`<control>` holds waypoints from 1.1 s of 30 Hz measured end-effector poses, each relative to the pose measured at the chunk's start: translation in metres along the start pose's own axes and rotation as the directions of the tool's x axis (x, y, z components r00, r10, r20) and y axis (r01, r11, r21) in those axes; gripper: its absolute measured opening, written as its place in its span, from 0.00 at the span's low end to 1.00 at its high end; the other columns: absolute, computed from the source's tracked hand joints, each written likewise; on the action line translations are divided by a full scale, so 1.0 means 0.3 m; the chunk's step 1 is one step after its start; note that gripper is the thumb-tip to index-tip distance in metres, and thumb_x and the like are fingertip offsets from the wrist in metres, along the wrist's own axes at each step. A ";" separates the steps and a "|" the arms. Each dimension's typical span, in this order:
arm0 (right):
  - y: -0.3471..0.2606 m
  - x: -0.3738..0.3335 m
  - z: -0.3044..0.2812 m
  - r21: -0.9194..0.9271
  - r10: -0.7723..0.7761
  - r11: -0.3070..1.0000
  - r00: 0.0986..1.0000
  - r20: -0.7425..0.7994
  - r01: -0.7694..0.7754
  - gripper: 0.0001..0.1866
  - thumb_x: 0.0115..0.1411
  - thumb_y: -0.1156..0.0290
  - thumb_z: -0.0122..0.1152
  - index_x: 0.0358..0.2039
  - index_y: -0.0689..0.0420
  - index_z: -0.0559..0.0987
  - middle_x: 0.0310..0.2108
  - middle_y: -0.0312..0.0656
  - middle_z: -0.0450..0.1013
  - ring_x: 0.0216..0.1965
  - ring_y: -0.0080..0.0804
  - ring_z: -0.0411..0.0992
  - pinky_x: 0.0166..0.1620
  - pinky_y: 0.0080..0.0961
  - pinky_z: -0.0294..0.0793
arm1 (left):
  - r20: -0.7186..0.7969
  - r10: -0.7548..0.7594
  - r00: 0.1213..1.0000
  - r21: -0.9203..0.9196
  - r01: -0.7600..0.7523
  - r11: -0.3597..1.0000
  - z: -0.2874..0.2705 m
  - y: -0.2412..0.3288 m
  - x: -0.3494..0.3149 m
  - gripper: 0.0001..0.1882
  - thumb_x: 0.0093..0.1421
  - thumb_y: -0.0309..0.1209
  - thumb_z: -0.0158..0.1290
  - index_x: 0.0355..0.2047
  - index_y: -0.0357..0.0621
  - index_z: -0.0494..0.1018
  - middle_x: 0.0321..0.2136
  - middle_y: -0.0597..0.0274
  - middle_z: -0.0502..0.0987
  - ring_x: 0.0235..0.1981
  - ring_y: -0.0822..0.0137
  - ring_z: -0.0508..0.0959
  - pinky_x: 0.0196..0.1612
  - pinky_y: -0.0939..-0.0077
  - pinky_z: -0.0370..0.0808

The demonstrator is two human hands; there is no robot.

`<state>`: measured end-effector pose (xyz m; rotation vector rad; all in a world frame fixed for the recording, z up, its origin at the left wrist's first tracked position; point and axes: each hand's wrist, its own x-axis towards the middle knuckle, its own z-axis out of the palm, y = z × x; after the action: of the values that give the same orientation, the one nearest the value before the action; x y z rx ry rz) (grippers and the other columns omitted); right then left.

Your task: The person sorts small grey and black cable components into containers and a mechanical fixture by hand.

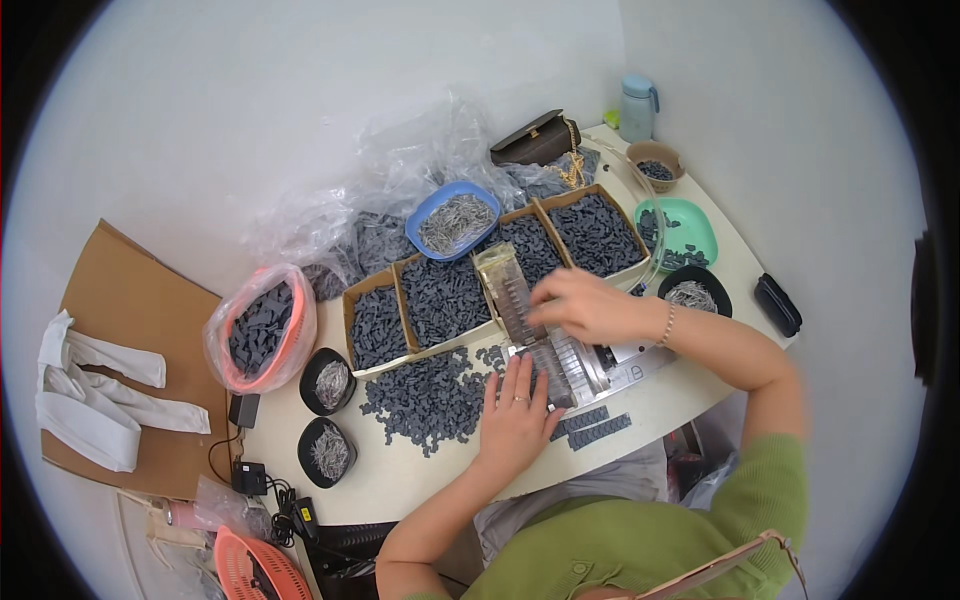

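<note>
My left hand lies with its fingers stretched out and apart on the near edge of a metal fixture. Under and beside its fingertips is a slotted block holding dark pieces. My right hand hovers over a clear slotted plate that stands up from the fixture's far end. Its fingers are curled together, slightly blurred, and whatever they hold is hidden. Left of my left hand spreads a loose pile of small dark grey plastic pieces. Two dark strips of joined pieces lie near the table's front edge.
Behind the fixture, a divided cardboard box holds more grey pieces. A blue tray of metal pins rests on it. Black bowls of pins stand left; a green tray and black case lie right. Cables hang at the left edge.
</note>
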<state>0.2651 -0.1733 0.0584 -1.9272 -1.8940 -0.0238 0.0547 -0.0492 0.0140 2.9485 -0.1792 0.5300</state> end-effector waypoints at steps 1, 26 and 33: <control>0.019 0.036 0.014 0.008 0.063 0.998 0.993 -0.103 -0.063 0.24 0.50 0.76 0.57 0.50 0.52 0.76 0.51 0.45 0.67 0.51 0.42 0.65 0.51 0.38 0.64 | -0.004 0.001 1.000 0.015 -0.001 1.000 0.000 0.006 0.002 0.27 0.56 0.41 0.56 0.52 0.37 0.70 0.58 0.43 0.63 0.61 0.47 0.61 0.60 0.49 0.56; -0.426 -0.213 0.153 -0.505 -0.221 0.852 0.969 -0.108 0.138 0.17 0.49 0.72 0.55 0.41 0.61 0.76 0.40 0.50 0.75 0.43 0.32 0.72 0.44 0.21 0.72 | -0.003 -0.152 0.988 -0.150 0.150 0.977 -0.108 -0.156 -0.091 0.23 0.56 0.36 0.56 0.51 0.39 0.70 0.56 0.48 0.64 0.61 0.48 0.60 0.62 0.48 0.51; -0.422 -0.216 0.169 -0.520 -0.236 0.844 0.962 -0.137 0.133 0.16 0.49 0.71 0.54 0.39 0.60 0.76 0.38 0.48 0.74 0.43 0.34 0.72 0.49 0.23 0.72 | -0.002 -0.107 0.994 -0.159 0.105 0.982 -0.099 -0.147 -0.118 0.23 0.55 0.34 0.56 0.50 0.41 0.71 0.55 0.51 0.66 0.60 0.51 0.62 0.61 0.50 0.53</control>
<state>0.1255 -0.2226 0.0292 -1.9454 -2.0699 -0.8230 0.0181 0.0021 0.0239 2.7813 -0.0590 0.4917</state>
